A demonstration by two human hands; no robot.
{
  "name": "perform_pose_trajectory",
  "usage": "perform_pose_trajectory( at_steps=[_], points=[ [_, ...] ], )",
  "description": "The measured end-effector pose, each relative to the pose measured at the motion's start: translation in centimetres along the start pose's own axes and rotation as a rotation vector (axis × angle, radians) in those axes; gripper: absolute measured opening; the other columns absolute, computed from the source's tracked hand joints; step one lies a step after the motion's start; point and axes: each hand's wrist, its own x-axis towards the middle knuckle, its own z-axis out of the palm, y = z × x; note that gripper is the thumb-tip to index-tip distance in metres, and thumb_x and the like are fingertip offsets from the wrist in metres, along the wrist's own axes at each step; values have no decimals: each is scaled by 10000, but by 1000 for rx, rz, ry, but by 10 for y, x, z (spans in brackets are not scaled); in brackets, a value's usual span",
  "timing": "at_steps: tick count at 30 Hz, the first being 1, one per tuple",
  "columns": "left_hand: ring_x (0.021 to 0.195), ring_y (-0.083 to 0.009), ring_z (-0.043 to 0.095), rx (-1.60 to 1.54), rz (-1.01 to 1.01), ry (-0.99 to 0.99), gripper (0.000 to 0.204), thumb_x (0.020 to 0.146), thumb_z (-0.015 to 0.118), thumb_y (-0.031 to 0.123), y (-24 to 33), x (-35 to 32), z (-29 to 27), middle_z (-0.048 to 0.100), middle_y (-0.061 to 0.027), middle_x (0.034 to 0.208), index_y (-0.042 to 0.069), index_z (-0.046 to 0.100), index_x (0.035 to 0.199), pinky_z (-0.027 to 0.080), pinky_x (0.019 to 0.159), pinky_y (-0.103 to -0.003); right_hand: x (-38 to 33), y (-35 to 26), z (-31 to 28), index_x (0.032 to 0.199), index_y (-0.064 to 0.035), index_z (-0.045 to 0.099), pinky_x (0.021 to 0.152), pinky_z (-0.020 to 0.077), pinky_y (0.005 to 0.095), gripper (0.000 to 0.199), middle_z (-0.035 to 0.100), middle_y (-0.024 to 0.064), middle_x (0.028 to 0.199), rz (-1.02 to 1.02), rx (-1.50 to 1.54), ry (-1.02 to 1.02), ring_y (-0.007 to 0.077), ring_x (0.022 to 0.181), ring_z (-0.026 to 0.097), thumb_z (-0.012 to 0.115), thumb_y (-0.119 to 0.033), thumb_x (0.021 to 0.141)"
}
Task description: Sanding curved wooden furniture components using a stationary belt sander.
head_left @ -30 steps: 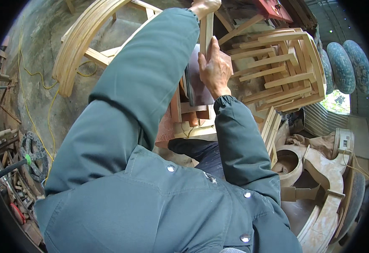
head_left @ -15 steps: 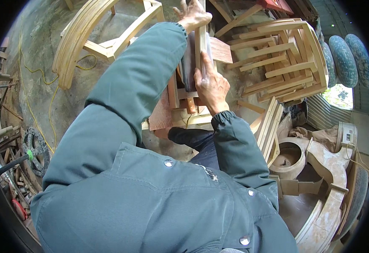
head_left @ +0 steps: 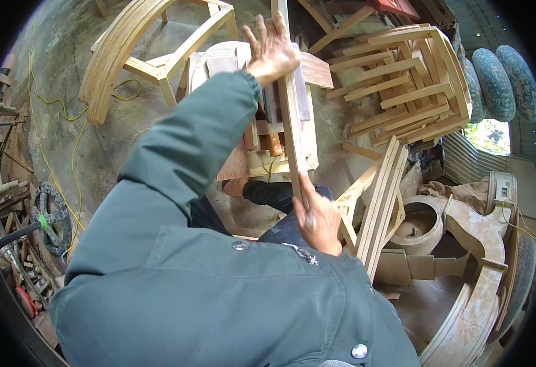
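Observation:
A long pale wooden strip [head_left: 291, 131] slants down from the top edge toward my body, lying across a grey flat-topped block [head_left: 305, 105] on a low wooden stand [head_left: 257, 168]. My left hand [head_left: 273, 54] presses its palm on the far part of the strip, fingers spread out to the left. At the near end, my right hand [head_left: 320, 225] grips the strip, somewhat blurred, with its index finger stretched along the wood. An orange-brown handle-like piece [head_left: 275, 145] pokes out below the block. What lies under the strip is partly hidden.
Stacked wooden frames [head_left: 421, 79] stand at the far right, and curved wooden frames [head_left: 118, 58] at the far left. Close by my right arm lean long wooden rails [head_left: 378, 202], beside a cast machine body [head_left: 473, 232]. A yellow cord [head_left: 75, 183] trails over the floor at left.
The strip has slid toward my body. My right hand has come nearer with its end, and my left hand has shifted slightly nearer, its fingers more spread.

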Motion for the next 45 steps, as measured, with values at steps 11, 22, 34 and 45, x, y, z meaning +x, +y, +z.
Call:
perform_pose_trajectory(
  at_steps=[11, 22, 34, 45],
  points=[
    [1532, -489, 286, -198, 111, 257, 956, 869, 606, 340, -36, 50, 31, 365, -339, 1602, -68, 178, 1620, 115, 1261, -654, 71, -9, 5, 1496, -201, 568, 669, 439, 445, 631, 645, 126, 757, 18, -100, 68, 323, 694, 625, 740, -213, 888],
    [1495, -486, 347, -332, 8, 212, 938, 867, 617, 306, -50, 132, 12, 411, -336, 1565, -61, 187, 1616, 197, 1241, -632, 232, -7, 39, 1524, -232, 525, 721, 561, 494, 594, 716, 238, 841, 9, 29, 219, 401, 781, 727, 669, -229, 947],
    [1450, -481, 421, -466, -18, 213, 919, 865, 630, 265, -12, 263, -83, 467, -332, 1522, -53, 198, 1611, 295, 1218, -606, 331, -2, 57, 1544, -101, 487, 673, 543, 476, 656, 718, 177, 833, -117, 25, 497, 351, 695, 701, 685, -172, 923],
    [1460, -495, 386, -599, -17, -8, 956, 857, 582, 314, -62, 176, 23, 455, -334, 1526, -14, 123, 1629, 159, 1245, -637, 224, 11, 32, 1506, -174, 533, 730, 500, 455, 657, 736, 141, 905, -38, -52, 254, 339, 813, 714, 718, -219, 877]
  ],
)
